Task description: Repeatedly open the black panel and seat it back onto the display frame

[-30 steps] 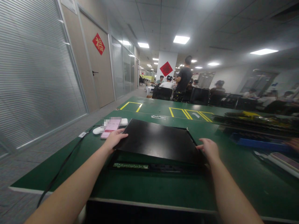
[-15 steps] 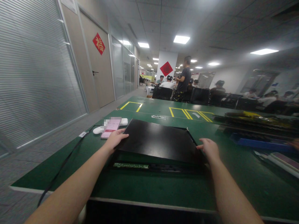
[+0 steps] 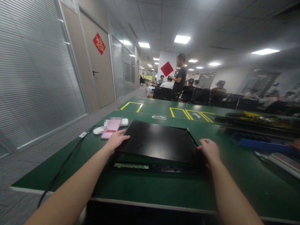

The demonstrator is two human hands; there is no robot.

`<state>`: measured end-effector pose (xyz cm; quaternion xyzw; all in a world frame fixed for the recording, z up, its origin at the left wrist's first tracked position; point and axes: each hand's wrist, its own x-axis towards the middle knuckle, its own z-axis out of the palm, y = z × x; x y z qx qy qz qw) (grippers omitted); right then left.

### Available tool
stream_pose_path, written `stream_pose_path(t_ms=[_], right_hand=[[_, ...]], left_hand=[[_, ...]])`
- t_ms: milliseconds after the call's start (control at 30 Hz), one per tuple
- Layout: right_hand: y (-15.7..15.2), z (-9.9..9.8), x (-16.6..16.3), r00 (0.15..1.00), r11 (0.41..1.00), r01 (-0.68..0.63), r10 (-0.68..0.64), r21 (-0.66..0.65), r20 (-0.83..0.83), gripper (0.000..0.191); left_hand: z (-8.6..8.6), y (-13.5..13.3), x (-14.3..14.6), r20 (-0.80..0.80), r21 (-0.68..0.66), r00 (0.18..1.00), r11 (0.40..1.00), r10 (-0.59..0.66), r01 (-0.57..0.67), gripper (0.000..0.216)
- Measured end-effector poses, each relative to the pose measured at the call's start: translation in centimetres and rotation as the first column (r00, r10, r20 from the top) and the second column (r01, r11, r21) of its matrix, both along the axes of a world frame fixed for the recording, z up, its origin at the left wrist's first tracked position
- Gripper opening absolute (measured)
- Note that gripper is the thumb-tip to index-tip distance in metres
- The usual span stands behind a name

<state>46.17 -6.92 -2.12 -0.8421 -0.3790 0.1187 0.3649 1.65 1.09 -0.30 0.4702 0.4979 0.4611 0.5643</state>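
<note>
Here, left hand (image 3: 116, 139) and right hand (image 3: 209, 149) curled on opposite side edges of black panel (image 3: 159, 142), near edge raised over green circuit strip (image 3: 131, 166) on bench (image 3: 150, 190); pink phone (image 3: 111, 127) beside left.

Open-plan office workshop — green bench (image 3: 150, 190), glass partitions (image 3: 122, 67), seated co-workers (image 3: 167, 83)

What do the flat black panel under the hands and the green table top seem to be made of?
The flat black rectangular panel looks like painted sheet metal or rigid plastic: thin, stiff, with a smooth satin sheen; which one is unclear. The green table top looks like a matte rubbery or vinyl mat: dull, even colour, soft reflections, pale edge. The left hand and right hand grip the panel's side edges.
</note>
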Motion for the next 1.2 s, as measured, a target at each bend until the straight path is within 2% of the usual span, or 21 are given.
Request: stream_pose_path(t_ms=[467,733,967,1200], right_hand=[[-0.34,0.90,-1.01,0.991,0.997,-0.014,0.024,-0.076,0.130,0.034],[-0.28,0.93,-0.90,0.992,0.995,-0.013,0.025,-0.100,0.120,0.033],[-0.27,0.74,-0.46,0.989,0.994,-0.041,0.055,-0.105,0.137,0.032],[-0.14,0.50,-0.28,0.988,0.995,-0.046,0.058,-0.088,0.141,0.031]], left_hand=[[0.31,-0.32,0.21,-0.066,0.019,0.997,1.000,0.026,-0.025,0.050],[0.28,-0.30,0.15,-0.052,0.029,0.999,0.999,0.016,-0.015,0.054],[0.01,-0.05,0.03,-0.023,0.016,1.000,1.000,-0.002,0.002,0.067],[0.18,-0.03,-0.10,-0.017,0.014,1.000,1.000,-0.011,0.011,0.064]])
